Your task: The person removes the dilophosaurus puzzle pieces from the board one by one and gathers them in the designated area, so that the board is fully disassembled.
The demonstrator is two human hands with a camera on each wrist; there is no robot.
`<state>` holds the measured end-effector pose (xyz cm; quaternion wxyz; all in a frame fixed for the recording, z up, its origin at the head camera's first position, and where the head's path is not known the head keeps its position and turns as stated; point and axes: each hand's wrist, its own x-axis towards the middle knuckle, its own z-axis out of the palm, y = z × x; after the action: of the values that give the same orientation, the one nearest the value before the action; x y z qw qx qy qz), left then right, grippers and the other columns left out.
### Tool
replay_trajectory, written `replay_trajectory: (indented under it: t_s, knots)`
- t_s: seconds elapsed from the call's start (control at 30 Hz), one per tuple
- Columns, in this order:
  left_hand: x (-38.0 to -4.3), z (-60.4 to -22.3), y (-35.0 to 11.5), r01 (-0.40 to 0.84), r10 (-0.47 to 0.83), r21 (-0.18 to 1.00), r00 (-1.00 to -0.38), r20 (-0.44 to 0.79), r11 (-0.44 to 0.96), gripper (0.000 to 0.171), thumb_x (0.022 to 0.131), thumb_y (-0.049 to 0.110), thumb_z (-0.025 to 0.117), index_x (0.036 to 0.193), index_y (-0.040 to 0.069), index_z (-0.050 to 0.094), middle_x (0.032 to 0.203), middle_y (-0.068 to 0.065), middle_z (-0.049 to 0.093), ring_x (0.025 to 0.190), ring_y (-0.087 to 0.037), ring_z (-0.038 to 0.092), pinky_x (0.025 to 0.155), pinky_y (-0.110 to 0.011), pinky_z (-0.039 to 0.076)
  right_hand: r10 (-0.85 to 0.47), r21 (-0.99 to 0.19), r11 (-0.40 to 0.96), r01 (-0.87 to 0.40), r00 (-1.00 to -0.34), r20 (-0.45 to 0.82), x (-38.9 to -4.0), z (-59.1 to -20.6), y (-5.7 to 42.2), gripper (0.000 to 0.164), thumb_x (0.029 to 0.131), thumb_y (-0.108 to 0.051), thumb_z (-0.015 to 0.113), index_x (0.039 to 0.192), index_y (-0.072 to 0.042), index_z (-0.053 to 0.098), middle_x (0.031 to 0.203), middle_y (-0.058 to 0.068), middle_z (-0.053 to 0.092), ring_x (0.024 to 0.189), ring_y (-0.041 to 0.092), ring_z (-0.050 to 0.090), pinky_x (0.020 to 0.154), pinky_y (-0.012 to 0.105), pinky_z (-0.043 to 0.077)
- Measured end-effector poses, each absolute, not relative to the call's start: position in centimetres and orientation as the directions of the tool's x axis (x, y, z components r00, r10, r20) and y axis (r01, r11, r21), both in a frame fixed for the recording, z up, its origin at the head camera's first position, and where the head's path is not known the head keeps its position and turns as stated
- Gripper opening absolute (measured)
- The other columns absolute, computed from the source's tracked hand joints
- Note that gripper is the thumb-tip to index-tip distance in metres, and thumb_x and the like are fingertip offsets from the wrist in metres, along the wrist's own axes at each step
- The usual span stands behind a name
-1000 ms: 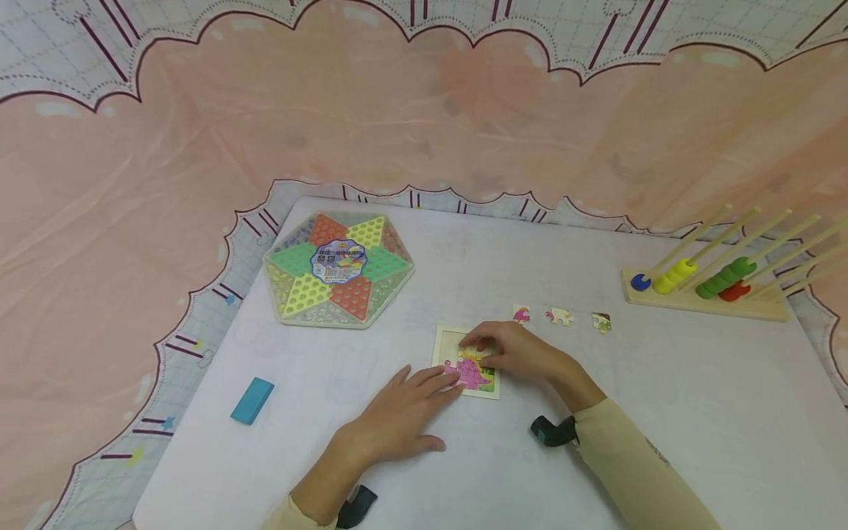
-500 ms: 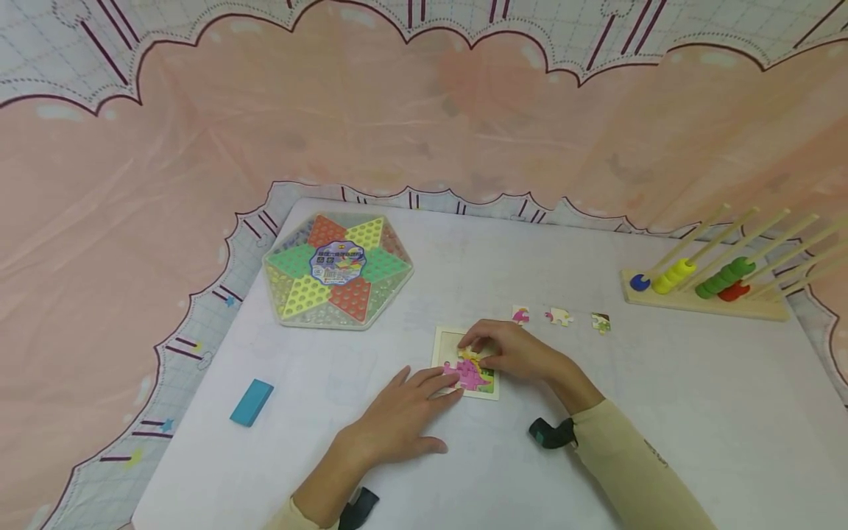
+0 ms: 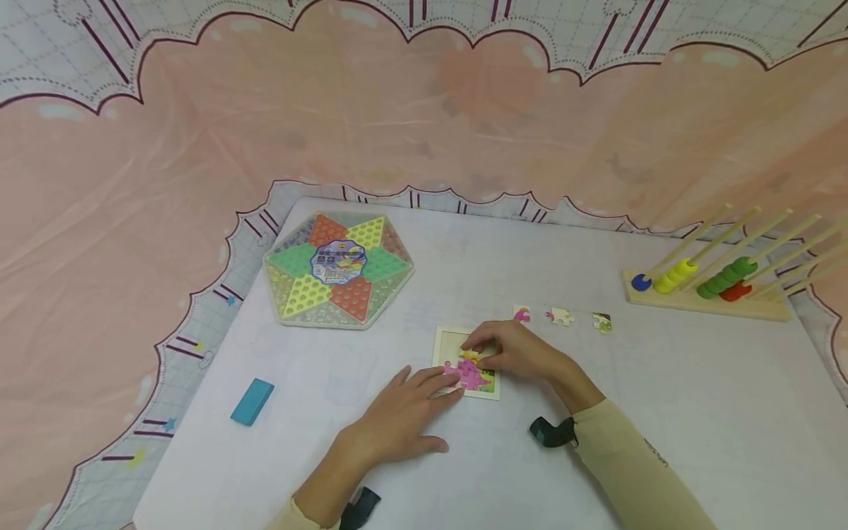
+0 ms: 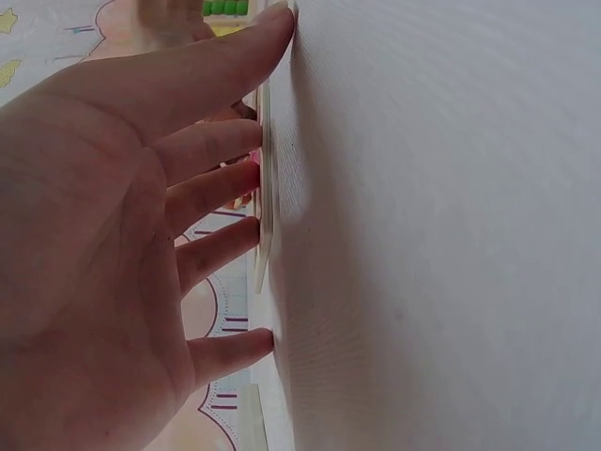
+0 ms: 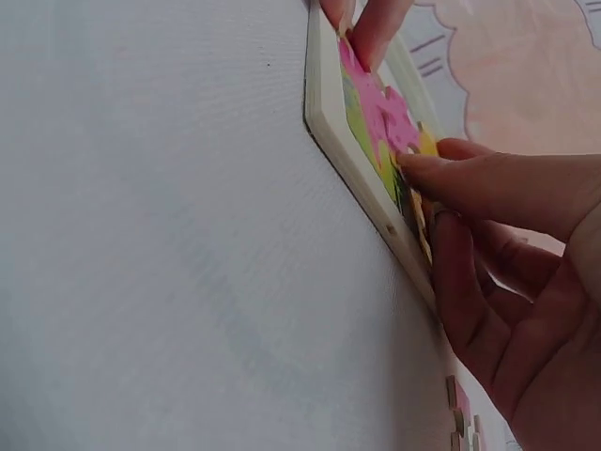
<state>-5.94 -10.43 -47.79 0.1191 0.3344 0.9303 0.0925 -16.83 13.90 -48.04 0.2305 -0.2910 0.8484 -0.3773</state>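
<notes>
The puzzle tray [image 3: 450, 341] lies mid-desk [image 3: 483, 478]. At its eight o'clock, the left hand [image 3: 407, 414] rests straight fingertips on it, grip wide. From two o'clock, the right hand [image 3: 513, 348] pinches a yellow piece [image 3: 470, 355] over the tray, grip narrow. Farther toward two lie three loose pieces [image 3: 562, 317]; at nine, a blue block [image 3: 252, 402].

Over toward the left of the white table [image 3: 199, 471] I see a hexagonal game board [image 3: 344, 293], its star red, yellow and green around a printed label [image 3: 338, 261]. A blue block [image 3: 252, 402] lies askew nearer me. At the far right stands a wooden bead rack [image 3: 702, 304], its pegs [image 3: 755, 236] carrying blue, yellow, green and red. Peach cloth [image 3: 424, 110] with scalloped white borders spreads beyond.
</notes>
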Motion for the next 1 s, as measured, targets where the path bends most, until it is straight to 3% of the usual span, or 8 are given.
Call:
replay_trajectory:
  t_s: [0.5, 0.87, 1.0]
  knots:
    - [-5.86, -47.81, -10.19, 0.602, 0.638, 0.228, -0.757, -0.140, 0.765, 0.075, 0.085, 0.055, 0.076, 0.150, 0.027, 0.052, 0.160, 0.007, 0.046, 0.152, -0.020, 0.037, 0.120, -0.059, 0.037, -0.625, -0.777, 0.550, -0.305, -0.768, -0.141, -16.91, -48.62, 13.77, 0.018, 0.091, -0.012, 0.076, 0.109, -0.013, 0.076, 0.096, 0.000, 0.073, 0.083, 0.009, 0.061, 0.076, 0.018, 0.053]
    - [-5.96, -47.81, -10.11, 0.587, 0.630, 0.244, -0.759, -0.164, 0.772, 0.075, 0.086, 0.055, 0.076, 0.151, 0.027, 0.052, 0.162, 0.007, 0.044, 0.153, -0.020, 0.036, 0.121, -0.060, 0.035, -0.561, -0.787, 0.586, -0.196, -0.799, -0.218, -16.77, -48.42, 13.71, 0.021, 0.097, -0.011, 0.067, 0.118, -0.011, 0.072, 0.114, 0.007, 0.071, 0.091, 0.015, 0.063, 0.080, 0.020, 0.055]
    - [-5.95, -47.89, -10.09, 0.582, 0.628, 0.254, -0.759, -0.170, 0.773, 0.075, 0.086, 0.055, 0.076, 0.151, 0.027, 0.051, 0.162, 0.007, 0.044, 0.153, -0.020, 0.036, 0.121, -0.060, 0.035, -0.553, -0.805, 0.567, -0.174, -0.805, -0.216, -16.63, -48.30, 13.89, 0.023, 0.098, -0.011, 0.067, 0.121, -0.010, 0.070, 0.120, 0.011, 0.070, 0.087, 0.014, 0.067, 0.078, 0.020, 0.058]
